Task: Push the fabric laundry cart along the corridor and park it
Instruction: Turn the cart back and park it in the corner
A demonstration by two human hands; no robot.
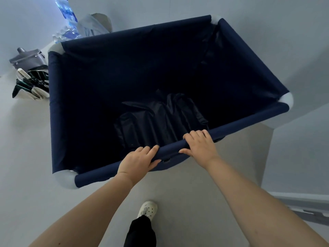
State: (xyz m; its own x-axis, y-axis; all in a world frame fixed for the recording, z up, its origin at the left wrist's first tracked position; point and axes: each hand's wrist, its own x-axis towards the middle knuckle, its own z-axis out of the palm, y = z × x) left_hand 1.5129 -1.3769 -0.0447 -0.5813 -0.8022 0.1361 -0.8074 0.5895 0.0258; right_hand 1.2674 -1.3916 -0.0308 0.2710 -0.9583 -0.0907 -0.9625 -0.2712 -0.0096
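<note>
Cart: navy fabric laundry cart (74, 107) with white corner joints, filling the middle of the view on pale floor (32, 175).
Contents: crumpled dark bag (160, 118) at the bottom.
Left hand (138, 162): wrapped around the near rail, fingers over the top.
Right hand (200, 146): gripping the same rail, just beside.
Surroundings: water bottles (68, 20) and grey bag (28, 58) beyond the far-left corner; white shoe (147, 209) below.

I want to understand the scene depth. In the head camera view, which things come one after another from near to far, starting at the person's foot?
White shoe → left hand and right hand on the near rail → dark bag inside the laundry cart → plastic bottles beyond the far rail.
</note>
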